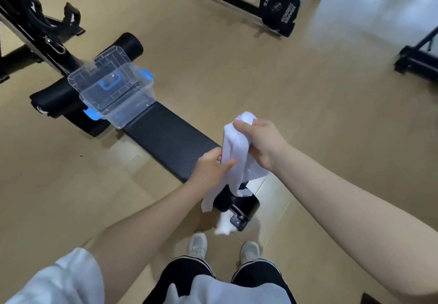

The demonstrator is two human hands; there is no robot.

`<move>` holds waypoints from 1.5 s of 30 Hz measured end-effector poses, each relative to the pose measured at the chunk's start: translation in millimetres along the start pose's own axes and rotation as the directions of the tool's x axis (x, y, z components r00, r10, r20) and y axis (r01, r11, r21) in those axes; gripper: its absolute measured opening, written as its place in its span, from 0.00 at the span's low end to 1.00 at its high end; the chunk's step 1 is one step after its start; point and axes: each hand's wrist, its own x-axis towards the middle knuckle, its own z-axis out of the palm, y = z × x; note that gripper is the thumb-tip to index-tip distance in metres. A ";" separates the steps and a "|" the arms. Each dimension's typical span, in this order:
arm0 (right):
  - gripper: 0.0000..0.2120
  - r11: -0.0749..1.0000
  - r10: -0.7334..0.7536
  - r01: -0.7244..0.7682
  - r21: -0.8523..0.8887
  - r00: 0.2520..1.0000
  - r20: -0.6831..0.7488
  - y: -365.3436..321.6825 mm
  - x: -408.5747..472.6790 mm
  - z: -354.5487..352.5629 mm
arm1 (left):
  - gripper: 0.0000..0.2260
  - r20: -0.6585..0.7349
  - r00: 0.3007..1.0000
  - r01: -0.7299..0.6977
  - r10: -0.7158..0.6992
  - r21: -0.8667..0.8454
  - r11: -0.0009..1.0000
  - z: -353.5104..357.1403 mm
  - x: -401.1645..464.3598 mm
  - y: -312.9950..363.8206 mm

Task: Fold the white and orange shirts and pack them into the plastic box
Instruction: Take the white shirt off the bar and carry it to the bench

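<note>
The white shirt (234, 159) hangs bunched in the air over the near end of a black padded bench (170, 135). My right hand (260, 142) grips its top, and my left hand (211, 166) pinches its left edge lower down. Loose ends of the cloth dangle down to the bench foot. The clear plastic box (118, 99) with blue latches stands open on the bench's far end, and nothing shows inside it. Its clear lid (99, 71) leans behind it. No orange shirt is in view.
Black foam rollers (131, 45) and the bench frame lie behind the box. A rack with a 15 kg weight plate (280, 9) stands at the far right, another black stand (417, 59) at the right edge. The floor is tan. My feet (222, 249) are by the bench foot.
</note>
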 end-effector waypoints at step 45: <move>0.11 0.700 -0.468 0.507 -0.503 0.858 0.214 -9.9 -34.5 -28.9 | 0.26 0.102 0.959 -0.274 0.263 0.121 0.954 -38.8 -2.3 52.1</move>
